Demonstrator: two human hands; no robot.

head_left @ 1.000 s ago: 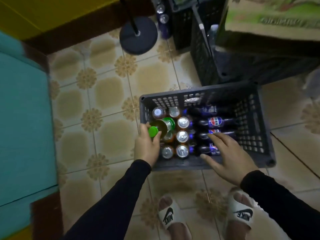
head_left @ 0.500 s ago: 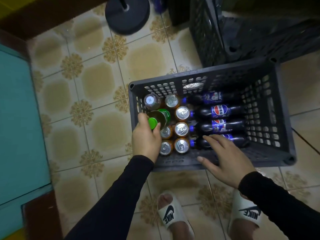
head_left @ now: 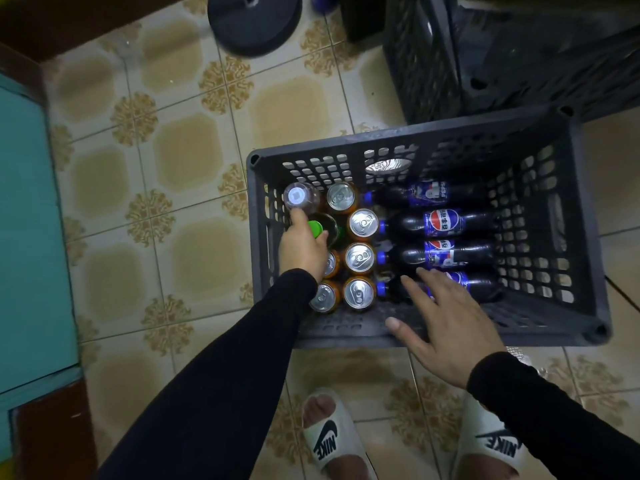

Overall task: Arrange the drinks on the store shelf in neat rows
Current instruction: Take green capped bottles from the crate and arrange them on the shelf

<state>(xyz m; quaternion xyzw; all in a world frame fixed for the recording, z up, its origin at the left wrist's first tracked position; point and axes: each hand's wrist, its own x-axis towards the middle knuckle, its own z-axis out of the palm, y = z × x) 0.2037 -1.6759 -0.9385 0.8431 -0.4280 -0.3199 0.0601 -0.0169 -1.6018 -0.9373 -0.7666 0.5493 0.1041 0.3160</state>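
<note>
A dark plastic crate stands on the tiled floor and holds the drinks. Several cans with silver tops stand upright in its left half. Several Pepsi bottles lie on their sides in the middle. A green-capped bottle stands at the left, and my left hand grips its neck under the cap, index finger stretched toward a white-capped bottle in the back left corner. My right hand hovers with spread fingers over the nearest Pepsi bottle and the crate's front wall.
A second dark crate stands behind the first, at the upper right. A round black stand base sits on the floor at the top. A teal surface runs along the left. My feet in white slides are below the crate.
The view has moved closer to the crate. My left hand has lowered the green-capped bottle to stand upright among the cans. My right hand stays spread over the nearest Pepsi bottle.
</note>
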